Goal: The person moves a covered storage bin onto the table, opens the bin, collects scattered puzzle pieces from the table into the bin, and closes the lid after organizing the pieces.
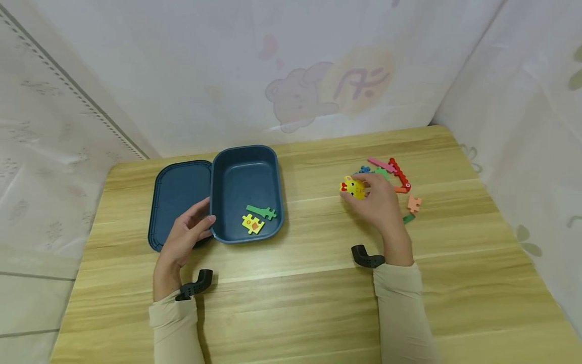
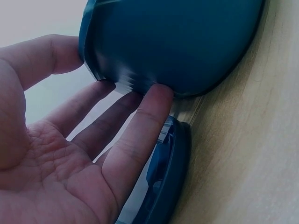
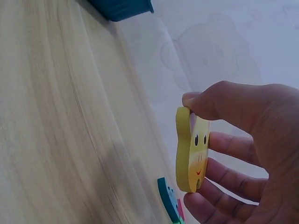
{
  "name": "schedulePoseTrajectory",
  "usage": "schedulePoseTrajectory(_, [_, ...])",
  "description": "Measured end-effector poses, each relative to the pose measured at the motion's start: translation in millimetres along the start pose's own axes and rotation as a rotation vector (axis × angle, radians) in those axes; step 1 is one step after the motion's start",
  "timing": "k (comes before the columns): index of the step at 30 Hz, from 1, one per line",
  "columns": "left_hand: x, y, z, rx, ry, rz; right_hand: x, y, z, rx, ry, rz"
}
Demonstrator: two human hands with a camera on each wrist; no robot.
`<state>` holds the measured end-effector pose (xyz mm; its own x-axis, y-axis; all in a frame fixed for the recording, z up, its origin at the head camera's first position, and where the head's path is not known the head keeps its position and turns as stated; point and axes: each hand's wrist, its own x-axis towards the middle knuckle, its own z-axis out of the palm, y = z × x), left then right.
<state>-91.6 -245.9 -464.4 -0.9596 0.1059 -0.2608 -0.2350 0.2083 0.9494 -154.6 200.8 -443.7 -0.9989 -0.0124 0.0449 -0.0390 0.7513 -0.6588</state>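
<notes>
My left hand (image 1: pixel 184 235) grips the left wall of a dark blue box (image 1: pixel 278 202), thumb at the rim and fingertips against the outer side. Inside the box lie a green puzzle piece (image 1: pixel 261 211) and a yellow puzzle piece (image 1: pixel 252 224). Over on the right, my right hand (image 1: pixel 375 199) pinches a thick yellow puzzle piece (image 3: pixel 191 154) with a smiling animal face, held on edge between thumb and fingers. Seen from the right wrist, it is raised above the table.
A dark blue lid (image 1: pixel 179 194) lies left of the box, partly beneath it. Behind my right hand are a red puzzle piece (image 1: pixel 400 174), a pink one (image 1: pixel 381 164), an orange-pink one (image 1: pixel 414 203) and several others. A curtain (image 1: pixel 218 76) hangs along the table's back edge.
</notes>
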Motion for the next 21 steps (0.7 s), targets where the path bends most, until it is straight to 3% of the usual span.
schedulePoseTrajectory(13, [3.3,-3.2,0.5,0.001,0.001,-0.009,2.5,-6,14,-0.015,-0.019,-0.017])
schedulePoseTrajectory(21, [1.8,-0.4,0.3,-0.006,-0.002,-0.001,4.1,-15,23,0.047,-0.013,-0.005])
